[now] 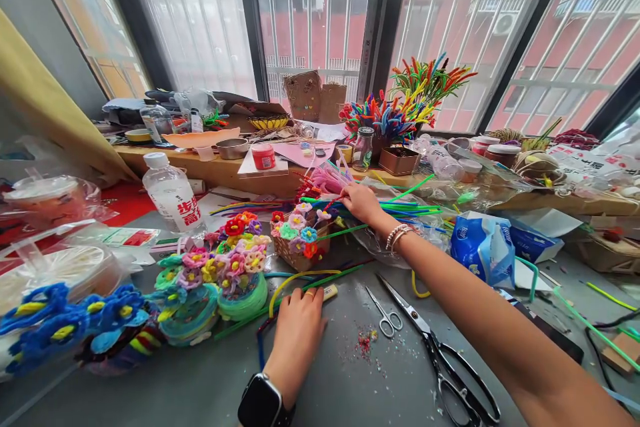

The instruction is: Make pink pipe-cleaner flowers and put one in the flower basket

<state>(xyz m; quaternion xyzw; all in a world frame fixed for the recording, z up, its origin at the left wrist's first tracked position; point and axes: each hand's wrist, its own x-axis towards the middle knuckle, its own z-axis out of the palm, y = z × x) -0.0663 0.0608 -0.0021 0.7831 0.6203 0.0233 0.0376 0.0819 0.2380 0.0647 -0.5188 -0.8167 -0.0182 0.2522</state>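
Observation:
My left hand point(300, 317) lies palm down on the grey table, its fingers stretched out and nothing visibly held. Beside its fingertips are a small beige block point(330, 291) and a green pipe cleaner point(345, 273). A yellow pipe cleaner point(275, 293) curves next to the hand. Farther back, my right hand point(363, 203) is closed in a pinch on a thin, dark red fuzzy stem point(331, 203), apparently a pipe cleaner. Around it lie green pipe cleaners point(415, 207) and a pink bundle point(327, 180). A basket point(290, 255) of fuzzy flowers stands between my hands.
Large black-handled scissors point(425, 330) and small scissors point(386, 315) lie at front right, near red scraps point(365, 345). Fuzzy flower pots point(245, 300) and a water bottle point(173, 197) stand left. A blue tissue pack point(483, 247) sits right. The cluttered ledge point(200, 170) runs along the windows.

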